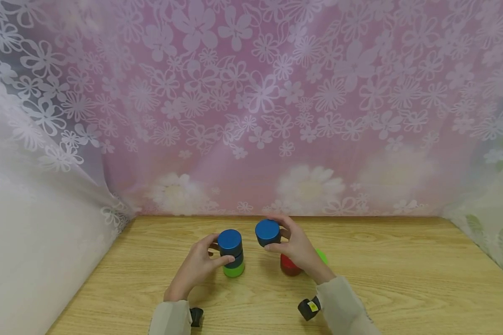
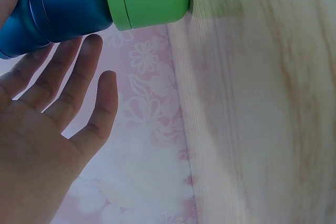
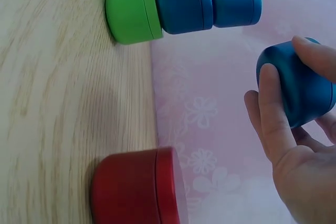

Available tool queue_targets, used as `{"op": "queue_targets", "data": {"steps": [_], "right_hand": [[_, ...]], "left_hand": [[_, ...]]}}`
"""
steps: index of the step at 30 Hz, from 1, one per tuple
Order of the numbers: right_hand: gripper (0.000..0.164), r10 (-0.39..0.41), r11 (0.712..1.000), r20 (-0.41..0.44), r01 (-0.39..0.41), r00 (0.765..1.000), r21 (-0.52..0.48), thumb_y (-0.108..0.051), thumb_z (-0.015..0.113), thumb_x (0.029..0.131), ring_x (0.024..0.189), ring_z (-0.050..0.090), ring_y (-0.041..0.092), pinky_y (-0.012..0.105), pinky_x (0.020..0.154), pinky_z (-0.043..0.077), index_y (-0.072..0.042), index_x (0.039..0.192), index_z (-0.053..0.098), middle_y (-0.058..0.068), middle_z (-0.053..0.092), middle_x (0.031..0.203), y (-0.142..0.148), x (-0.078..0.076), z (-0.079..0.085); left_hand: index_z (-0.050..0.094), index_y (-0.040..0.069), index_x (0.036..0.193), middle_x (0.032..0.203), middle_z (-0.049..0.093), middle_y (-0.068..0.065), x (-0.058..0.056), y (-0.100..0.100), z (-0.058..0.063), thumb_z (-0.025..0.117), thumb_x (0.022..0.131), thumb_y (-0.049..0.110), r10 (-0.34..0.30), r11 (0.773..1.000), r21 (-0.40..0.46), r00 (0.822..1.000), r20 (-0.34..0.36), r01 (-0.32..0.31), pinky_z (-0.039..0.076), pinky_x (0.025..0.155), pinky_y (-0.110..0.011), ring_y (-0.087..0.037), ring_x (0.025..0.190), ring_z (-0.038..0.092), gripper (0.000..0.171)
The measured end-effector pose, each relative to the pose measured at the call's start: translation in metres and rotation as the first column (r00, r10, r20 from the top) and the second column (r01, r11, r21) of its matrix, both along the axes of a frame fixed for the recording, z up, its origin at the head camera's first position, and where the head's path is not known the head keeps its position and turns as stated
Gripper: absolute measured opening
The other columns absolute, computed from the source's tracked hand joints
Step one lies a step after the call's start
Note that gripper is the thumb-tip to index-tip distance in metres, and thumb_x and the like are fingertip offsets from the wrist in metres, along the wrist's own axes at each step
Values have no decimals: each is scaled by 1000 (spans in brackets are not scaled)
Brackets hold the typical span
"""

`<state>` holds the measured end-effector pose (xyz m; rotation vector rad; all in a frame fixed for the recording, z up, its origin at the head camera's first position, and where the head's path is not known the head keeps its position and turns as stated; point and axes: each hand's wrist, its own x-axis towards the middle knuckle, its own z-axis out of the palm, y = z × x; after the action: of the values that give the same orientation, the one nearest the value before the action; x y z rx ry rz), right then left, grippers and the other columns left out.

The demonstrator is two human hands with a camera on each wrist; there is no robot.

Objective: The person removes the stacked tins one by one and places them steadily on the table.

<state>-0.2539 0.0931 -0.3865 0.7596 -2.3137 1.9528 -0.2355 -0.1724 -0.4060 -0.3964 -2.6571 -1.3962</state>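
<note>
A column of small round lidded tins stands on the table: a green tin (image 1: 234, 270) at the bottom and two blue tins (image 3: 184, 2) above it. My left hand (image 1: 199, 263) holds the upper blue tin (image 1: 229, 240) of the column, thumb in front and fingers around the far side. Another blue tin (image 1: 268, 231) is up in the air to the right of the column, pinched between the thumb and fingers of my right hand (image 1: 300, 250). Below that hand a red tin (image 3: 134, 187) stands on the table, partly covered by it in the head view.
A second green tin (image 1: 322, 256) shows behind my right wrist, mostly hidden. The wooden table (image 1: 402, 274) ends at a pink flowered cloth (image 1: 251, 116) at the back, and pale cloth hangs on both sides. Black wrist devices (image 1: 309, 308) sit under the sleeves.
</note>
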Motion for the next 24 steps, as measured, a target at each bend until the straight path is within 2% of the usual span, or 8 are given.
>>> {"op": "queue_targets", "data": {"steps": [11,19,24], "right_hand": [[63,-19,999,69,21,997,-26,6,76,86,127,51,50,49,94,53,3,143,48,28,44,145,19,4,-1],[65,-36,999,79,38,996,-18,3,76,87,131,49,49,55,102,46,2,145,45,28,46,145,34,3,-2],[65,-43,999,86,46,995,-23,2,75,89,133,45,51,49,101,48,3,145,44,29,45,145,41,5,-2]], "left_hand": [[61,1,135,111,69,-6,0,0,0,85,86,21,0,1000,6,1000,4,0,53,87,-48,-25,104,63,58],[62,2,135,112,69,-6,0,0,1,85,86,21,-1,1000,11,1000,8,1,53,87,-49,-25,104,63,57],[61,1,135,111,69,-6,1,0,1,84,86,21,-1,1000,6,1000,10,1,53,87,-48,-25,104,63,58]]}}
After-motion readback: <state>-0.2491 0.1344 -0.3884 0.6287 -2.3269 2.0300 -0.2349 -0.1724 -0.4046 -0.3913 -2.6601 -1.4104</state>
